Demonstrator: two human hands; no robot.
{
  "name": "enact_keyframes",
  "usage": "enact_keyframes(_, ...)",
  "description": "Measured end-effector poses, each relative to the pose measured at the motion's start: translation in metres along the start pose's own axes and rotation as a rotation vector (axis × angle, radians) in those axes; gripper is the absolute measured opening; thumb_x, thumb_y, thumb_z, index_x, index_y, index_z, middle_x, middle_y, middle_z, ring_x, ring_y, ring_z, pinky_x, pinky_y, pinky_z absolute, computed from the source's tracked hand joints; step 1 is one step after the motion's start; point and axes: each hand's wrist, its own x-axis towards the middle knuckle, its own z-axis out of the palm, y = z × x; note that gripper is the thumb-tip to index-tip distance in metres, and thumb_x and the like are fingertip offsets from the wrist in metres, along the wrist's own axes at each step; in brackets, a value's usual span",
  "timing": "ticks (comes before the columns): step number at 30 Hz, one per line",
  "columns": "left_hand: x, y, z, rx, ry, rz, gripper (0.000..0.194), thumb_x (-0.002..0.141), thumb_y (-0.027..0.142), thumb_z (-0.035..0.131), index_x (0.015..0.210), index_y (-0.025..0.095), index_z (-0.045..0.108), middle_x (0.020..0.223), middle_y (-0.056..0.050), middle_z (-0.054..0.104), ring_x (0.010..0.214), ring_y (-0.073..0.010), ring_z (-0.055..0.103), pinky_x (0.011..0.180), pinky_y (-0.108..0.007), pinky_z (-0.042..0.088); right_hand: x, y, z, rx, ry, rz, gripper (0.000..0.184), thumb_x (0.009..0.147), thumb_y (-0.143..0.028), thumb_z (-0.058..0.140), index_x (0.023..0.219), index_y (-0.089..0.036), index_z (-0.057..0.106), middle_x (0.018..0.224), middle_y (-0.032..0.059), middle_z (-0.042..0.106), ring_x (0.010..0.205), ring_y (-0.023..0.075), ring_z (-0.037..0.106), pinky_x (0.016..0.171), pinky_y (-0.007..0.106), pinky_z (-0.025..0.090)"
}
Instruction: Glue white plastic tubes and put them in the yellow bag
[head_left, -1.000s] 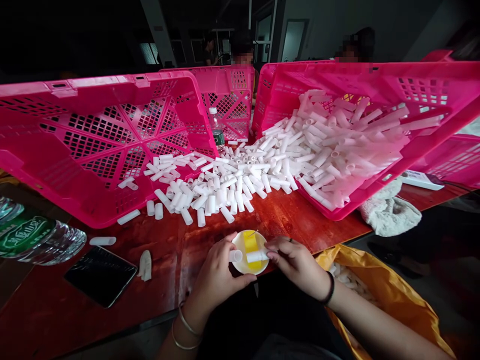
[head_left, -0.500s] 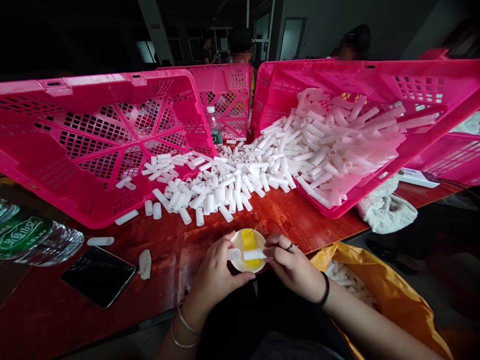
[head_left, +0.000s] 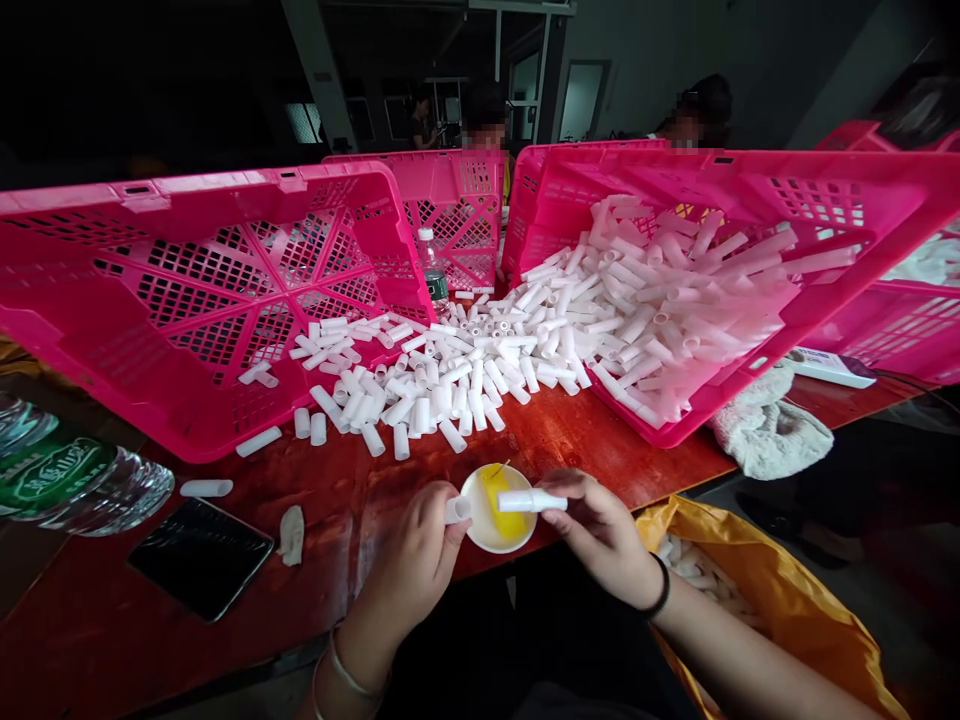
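Note:
My left hand (head_left: 425, 548) is closed around a short white plastic tube (head_left: 457, 510), its open end facing right. Opposite it, my right hand (head_left: 604, 535) pinches a longer white tubular piece (head_left: 525, 501) with a narrower section near the fingertips; it points left. The two pieces are apart. Beneath them sits a small white dish (head_left: 480, 535) with something yellow (head_left: 495, 490) in it and a thin stick at its far rim. Beyond the dish, many loose white tubes (head_left: 420, 410) are heaped on the red table (head_left: 555, 440).
Tipped pink crates stand left (head_left: 225, 180) and right (head_left: 862, 180), the right one spilling tubes. A phone (head_left: 201, 560), a large water bottle (head_left: 82, 470), a small bottle (head_left: 433, 272) and a cloth (head_left: 772, 430) lie around. A yellow sack (head_left: 787, 590) holds tubes. People are beyond.
My hands have moved apart: the left shifted left with its tube, the right moved right with its piece. More of the dish shows between them. The camera view has tilted up slightly.

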Motion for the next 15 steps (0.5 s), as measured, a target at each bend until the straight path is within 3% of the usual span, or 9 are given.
enact_keyframes(2,0.001,0.008,-0.01,0.079,-0.037,0.074,0.021,0.096,0.024,0.041,0.114,0.02,0.048,0.104,-0.008,0.061,0.098,-0.0226,0.06,0.083,-0.035,0.052,0.004,-0.012,0.001,0.14,0.019,0.142,0.017,0.089,-0.018,0.058,0.104,-0.024,0.057,0.096,0.0056,0.065,0.085,0.0159,0.065,0.073,0.027,0.056)
enact_keyframes(6,0.004,0.028,-0.023,0.229,-0.032,0.134,0.024,0.093,0.027,0.047,0.116,0.022,0.053,0.096,-0.008,0.061,0.089,-0.0253,0.058,0.078,-0.039,0.05,0.016,-0.038,-0.005,0.133,-0.136,0.259,0.009,0.09,-0.023,0.057,0.098,-0.02,0.06,0.087,0.0041,0.066,0.074,0.0135,0.064,0.065,0.022,0.053)
enact_keyframes(9,0.0,0.052,-0.02,0.085,-0.142,0.046,0.02,0.093,0.031,0.047,0.104,0.02,0.059,0.091,-0.007,0.062,0.084,-0.0242,0.057,0.076,-0.037,0.048,0.022,-0.051,-0.009,-0.106,-0.192,0.096,0.016,0.093,-0.024,0.048,0.082,-0.019,0.058,0.07,0.0015,0.062,0.062,0.0122,0.058,0.059,0.023,0.048)
enact_keyframes(12,-0.011,0.081,-0.002,-0.332,-0.439,-0.092,0.032,0.096,0.038,0.037,0.097,0.016,0.06,0.077,-0.003,0.059,0.068,-0.016,0.055,0.062,-0.025,0.046,0.017,-0.063,-0.008,-0.327,-0.15,-0.186,0.029,0.095,-0.022,0.04,0.069,-0.02,0.051,0.058,-0.0003,0.054,0.054,0.0124,0.052,0.055,0.024,0.043)
enact_keyframes(14,-0.019,0.095,0.012,-0.477,-0.611,-0.179,0.04,0.095,0.044,0.036,0.098,0.014,0.061,0.072,-0.002,0.058,0.063,-0.0145,0.054,0.055,-0.023,0.044,0.006,-0.068,-0.012,-0.372,-0.152,-0.209,0.033,0.096,-0.022,0.037,0.065,-0.021,0.048,0.055,-0.0004,0.054,0.052,0.0122,0.053,0.053,0.023,0.043)
enact_keyframes(15,-0.022,0.097,0.017,-0.473,-0.638,-0.197,0.039,0.094,0.045,0.039,0.1,0.014,0.062,0.077,-0.003,0.061,0.066,-0.0161,0.056,0.058,-0.024,0.046,-0.002,-0.069,-0.018,-0.38,-0.169,-0.17,0.034,0.097,-0.023,0.037,0.065,-0.021,0.049,0.055,-0.0006,0.055,0.05,0.0119,0.054,0.051,0.022,0.043)
